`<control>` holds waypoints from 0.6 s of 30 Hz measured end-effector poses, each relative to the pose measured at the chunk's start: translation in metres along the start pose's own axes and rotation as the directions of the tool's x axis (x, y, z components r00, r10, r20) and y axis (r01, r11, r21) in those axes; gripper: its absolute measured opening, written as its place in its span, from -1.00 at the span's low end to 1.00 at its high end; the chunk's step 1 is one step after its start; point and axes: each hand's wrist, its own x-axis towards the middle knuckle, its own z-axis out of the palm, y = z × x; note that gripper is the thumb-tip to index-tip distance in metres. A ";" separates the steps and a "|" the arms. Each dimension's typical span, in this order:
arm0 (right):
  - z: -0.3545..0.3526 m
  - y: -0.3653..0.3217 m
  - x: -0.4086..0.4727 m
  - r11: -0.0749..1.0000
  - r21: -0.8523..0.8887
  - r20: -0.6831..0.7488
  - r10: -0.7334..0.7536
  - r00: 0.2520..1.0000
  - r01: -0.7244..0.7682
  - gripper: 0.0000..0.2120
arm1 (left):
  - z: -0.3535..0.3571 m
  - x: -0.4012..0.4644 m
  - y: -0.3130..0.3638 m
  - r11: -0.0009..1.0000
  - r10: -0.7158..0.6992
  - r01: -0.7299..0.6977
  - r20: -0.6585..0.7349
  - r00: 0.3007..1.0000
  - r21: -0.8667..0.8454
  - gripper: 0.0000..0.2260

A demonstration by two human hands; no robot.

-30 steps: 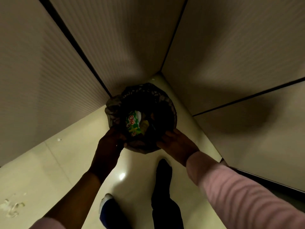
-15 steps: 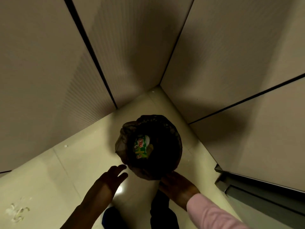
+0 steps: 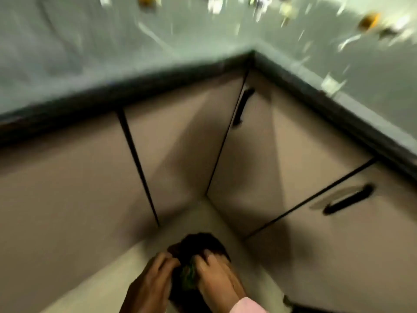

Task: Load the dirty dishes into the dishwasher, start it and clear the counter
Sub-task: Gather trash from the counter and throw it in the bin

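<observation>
A small dark bin lined with a black bag [image 3: 198,245] stands on the floor in the corner of the cabinets. A green wrapper [image 3: 189,276] shows inside it, between my hands. My left hand [image 3: 150,283] is at the bin's left rim with fingers curled toward the bag. My right hand [image 3: 216,279], in a pink sleeve, lies over the right rim. The frame is blurred, so I cannot tell whether either hand grips the bag. No dishwasher or dishes are clear in view.
Beige cabinet doors with black handles [image 3: 242,107] [image 3: 347,202] meet in a corner. Above runs a grey L-shaped counter [image 3: 67,64] with a dark edge, and blurred small items [image 3: 367,20] lie along its back. Pale floor tiles [image 3: 101,274] lie on the left.
The view has swung upward, bringing the counter into sight. Both hands have come back onto the bin's rim; half a second ago the left hand was off it.
</observation>
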 end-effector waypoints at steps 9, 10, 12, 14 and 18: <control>-0.317 -0.084 0.036 0.955 -0.242 -0.450 -0.265 0.853 0.169 -0.82 | -0.253 0.095 0.178 0.974 0.227 -0.219 -0.231 0.946 0.057 -0.72; -0.347 -0.082 0.031 0.960 -0.240 -0.439 -0.240 0.866 0.144 -0.82 | -0.274 0.102 0.191 0.967 0.254 -0.243 -0.237 0.938 0.077 -0.74; -0.387 -0.070 0.025 0.967 -0.236 -0.426 -0.188 0.885 0.092 -0.76 | -0.305 0.115 0.203 0.957 0.289 -0.268 -0.255 0.923 0.113 -0.81; -0.418 -0.052 0.025 0.982 -0.189 -0.406 -0.106 0.908 0.030 -0.75 | -0.330 0.131 0.212 0.959 0.283 -0.266 -0.269 0.921 0.099 -0.84; -0.457 -0.012 0.045 0.987 -0.150 -0.386 -0.002 0.922 -0.061 -0.72 | -0.352 0.165 0.217 0.973 0.230 -0.214 -0.297 0.927 0.085 -0.84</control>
